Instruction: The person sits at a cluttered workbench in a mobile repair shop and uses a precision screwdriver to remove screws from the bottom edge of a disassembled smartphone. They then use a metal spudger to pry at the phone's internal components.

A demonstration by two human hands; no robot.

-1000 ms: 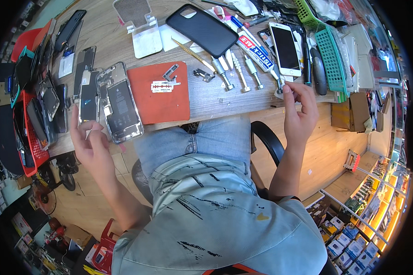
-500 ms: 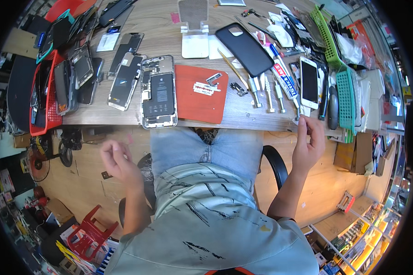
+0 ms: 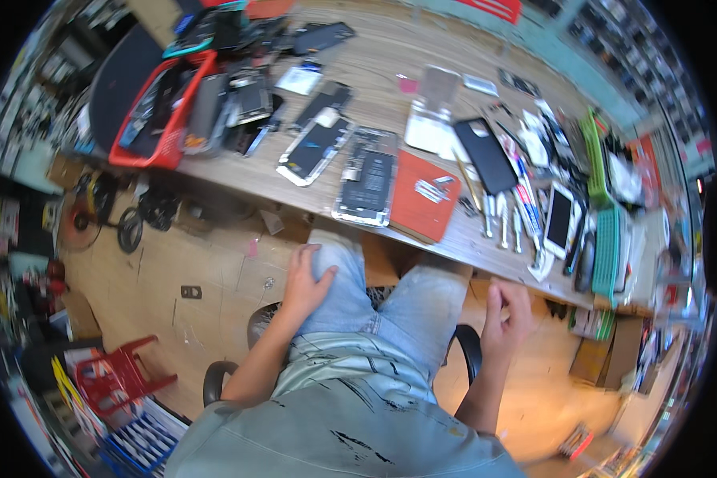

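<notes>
My left hand (image 3: 309, 280) lies on my left thigh, over the jeans (image 3: 345, 263), fingers spread and holding nothing. Below the table's edge on the right, my right hand (image 3: 508, 319) hangs in the air with loosely curled fingers; no object shows in it. On the table near its front edge lies an opened phone (image 3: 366, 179) with its battery and inner parts exposed. A red-orange pad (image 3: 422, 195) is beside it, bearing a razor blade (image 3: 432, 190) and a small metal part. Left of the opened phone is a detached phone screen (image 3: 315, 151).
A red basket (image 3: 171, 147) of phone parts stands at the left. Several screwdrivers (image 3: 503, 223), a black phone case (image 3: 486, 155) and a white phone (image 3: 559, 221) crowd the right, before a teal basket (image 3: 606, 255). A red stool (image 3: 123, 374) is on the floor.
The view has turned and shifted. My left hand has gone from the air beside my leg onto my thigh and spread its fingers. My right hand has moved back from the table edge.
</notes>
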